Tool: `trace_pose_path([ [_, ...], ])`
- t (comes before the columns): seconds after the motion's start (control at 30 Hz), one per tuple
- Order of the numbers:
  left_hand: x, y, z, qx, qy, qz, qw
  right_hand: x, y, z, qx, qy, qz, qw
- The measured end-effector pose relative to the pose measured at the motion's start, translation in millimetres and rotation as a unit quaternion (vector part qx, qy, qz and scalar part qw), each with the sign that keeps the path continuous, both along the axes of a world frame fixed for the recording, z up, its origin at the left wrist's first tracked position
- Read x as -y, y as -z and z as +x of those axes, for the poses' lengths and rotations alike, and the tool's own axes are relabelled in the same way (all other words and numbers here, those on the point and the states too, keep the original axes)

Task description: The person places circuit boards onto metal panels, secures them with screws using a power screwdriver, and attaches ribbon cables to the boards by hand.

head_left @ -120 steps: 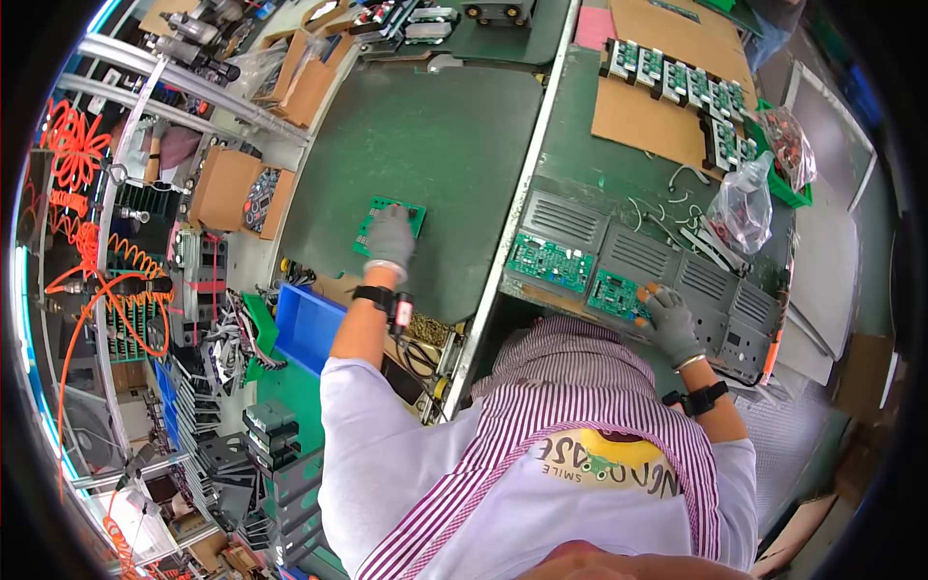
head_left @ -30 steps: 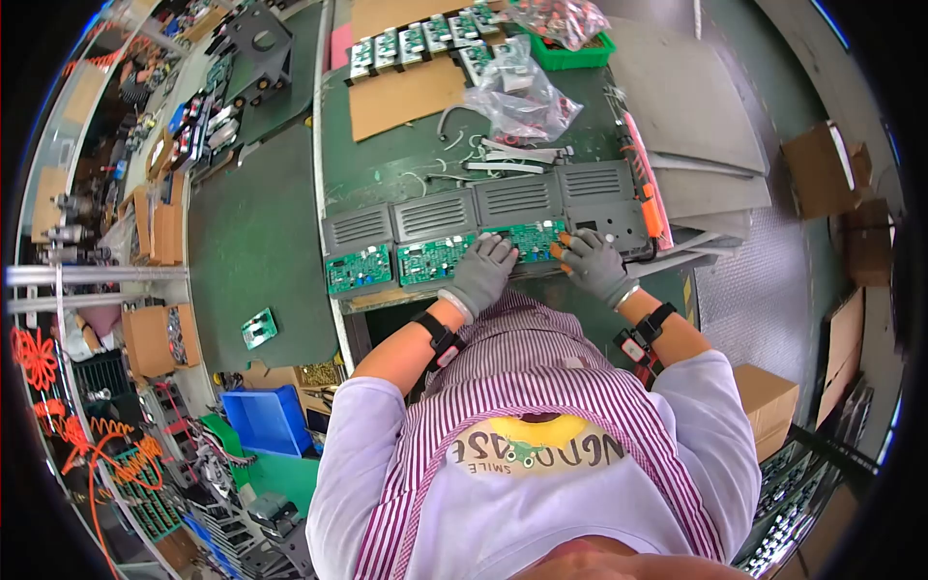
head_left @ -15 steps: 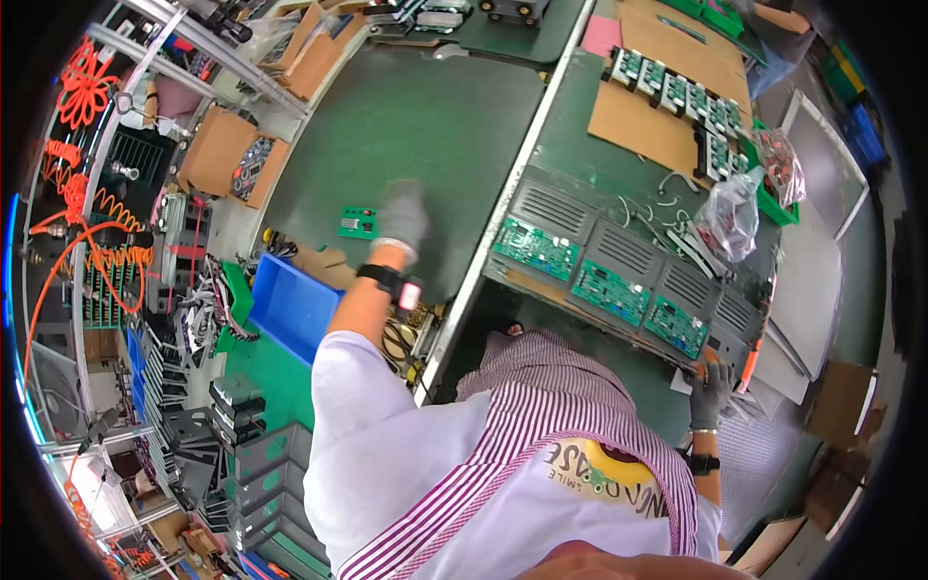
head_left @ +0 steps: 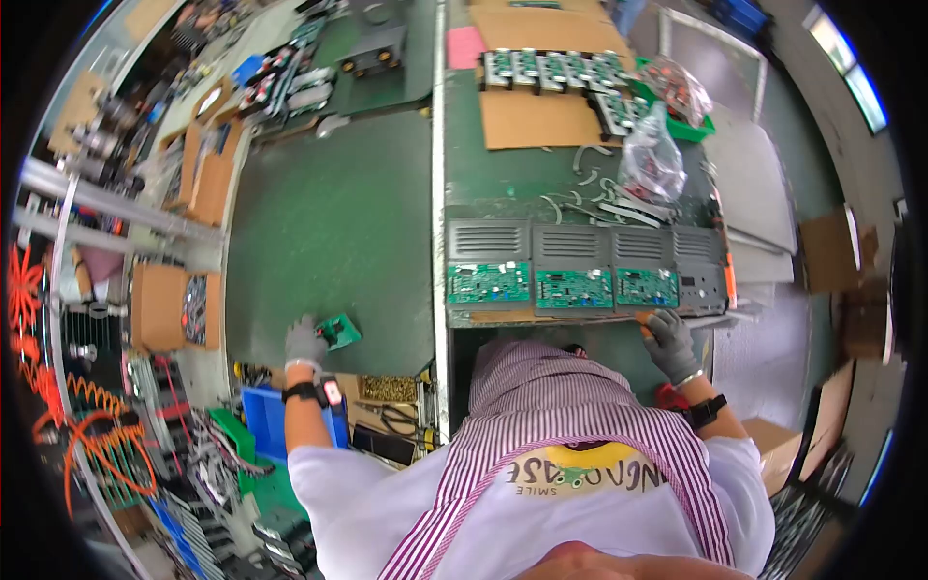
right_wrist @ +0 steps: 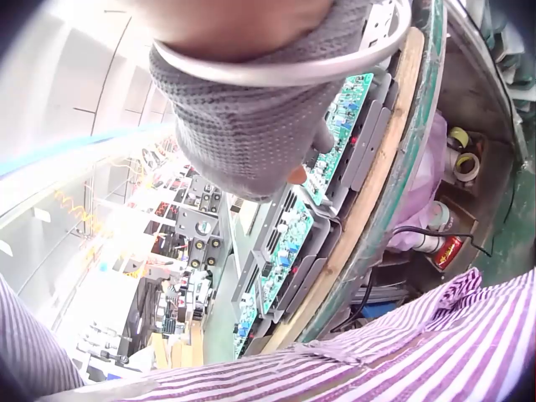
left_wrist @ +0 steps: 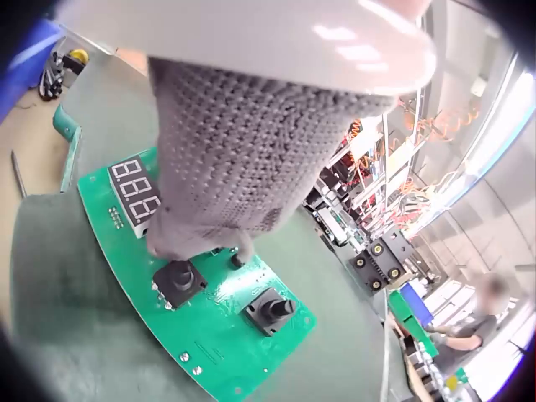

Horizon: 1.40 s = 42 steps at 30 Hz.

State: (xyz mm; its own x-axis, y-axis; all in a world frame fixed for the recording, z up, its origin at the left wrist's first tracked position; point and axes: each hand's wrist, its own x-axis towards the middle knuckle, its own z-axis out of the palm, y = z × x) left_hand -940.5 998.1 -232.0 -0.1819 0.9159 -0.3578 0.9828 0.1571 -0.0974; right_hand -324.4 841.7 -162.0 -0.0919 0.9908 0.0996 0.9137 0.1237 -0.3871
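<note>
In the head view my gloved left hand (head_left: pixel 306 345) is low on the green mat at the left. It grips a small circuit board (head_left: pixel 338 332), which looks tilted. The left wrist view shows the board's digit display (left_wrist: pixel 134 194) and two black knobs, with the glove covering part of its face. My gloved right hand (head_left: pixel 669 346), orange at the fingertips, has loosely bent fingers at the front edge of the right-hand bench. Just above is the rightmost of three large circuit boards (head_left: pixel 648 288), each lying on a grey slotted metal panel (head_left: pixel 572 246).
A fourth panel (head_left: pixel 698 280) carries no board. Behind lie white cable pieces (head_left: pixel 633 211), a clear plastic bag (head_left: pixel 652 159) and cardboard (head_left: pixel 551 121) with several small boards. A blue bin (head_left: pixel 266 420) stands below my left hand; a carton (head_left: pixel 169 307) sits at the mat's left.
A third large board has joined the panels since the oldest frame. Both hands were on it one second ago; my left hand has since moved left to the small board.
</note>
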Motion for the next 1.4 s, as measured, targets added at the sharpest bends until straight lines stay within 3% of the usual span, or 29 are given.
trace_pose_path([
  [0.03,-1,-1,1,0.016,-0.067,-0.034,0.997,3,3,2,0.001,0.004,-0.005,1.000],
  [0.07,5,1,-2,0.026,-0.033,-0.002,0.999,5,3,3,-0.005,0.004,-0.011,1.000],
  [0.17,13,-20,29,0.193,-0.051,0.043,0.979,6,5,5,-0.035,0.007,-0.012,0.999],
  [0.2,10,-24,49,0.324,-0.059,0.072,0.942,7,10,9,-0.052,0.009,0.000,0.999],
  [0.27,14,-34,107,0.566,-0.080,0.109,0.813,6,10,18,-0.038,0.001,-0.007,0.999],
  [0.33,18,-81,202,0.656,-0.034,0.032,0.754,8,10,32,-0.041,0.021,-0.053,0.997],
  [0.4,20,-100,289,0.675,0.042,-0.059,0.734,20,15,48,-0.051,0.036,-0.082,0.995],
  [0.47,19,-84,366,0.658,0.173,-0.080,0.728,34,21,70,-0.064,0.050,-0.093,0.992],
  [0.53,32,-102,450,0.668,0.207,-0.133,0.703,57,32,95,-0.069,0.065,-0.059,0.994],
  [0.6,36,-75,521,0.646,0.284,-0.077,0.704,84,42,119,-0.068,0.093,-0.027,0.993],
  [0.67,44,-90,585,0.556,0.321,-0.090,0.761,112,45,144,-0.091,0.134,-0.075,0.984],
  [0.73,48,-65,638,0.457,0.471,0.104,0.748,139,47,165,-0.125,0.183,-0.085,0.972],
  [0.8,53,-50,674,0.369,0.582,0.228,0.688,163,51,184,-0.143,0.224,-0.068,0.962],
  [1.0,74,-13,706,0.280,0.660,0.241,0.654,188,62,229,-0.198,0.273,-0.061,0.940],
  [1.27,88,-3,698,0.152,0.697,0.188,0.675,157,62,258,-0.218,0.221,-0.062,0.949],
  [1.4,95,-9,701,0.140,0.670,0.147,0.714,144,67,262,-0.217,0.194,-0.046,0.956],
])
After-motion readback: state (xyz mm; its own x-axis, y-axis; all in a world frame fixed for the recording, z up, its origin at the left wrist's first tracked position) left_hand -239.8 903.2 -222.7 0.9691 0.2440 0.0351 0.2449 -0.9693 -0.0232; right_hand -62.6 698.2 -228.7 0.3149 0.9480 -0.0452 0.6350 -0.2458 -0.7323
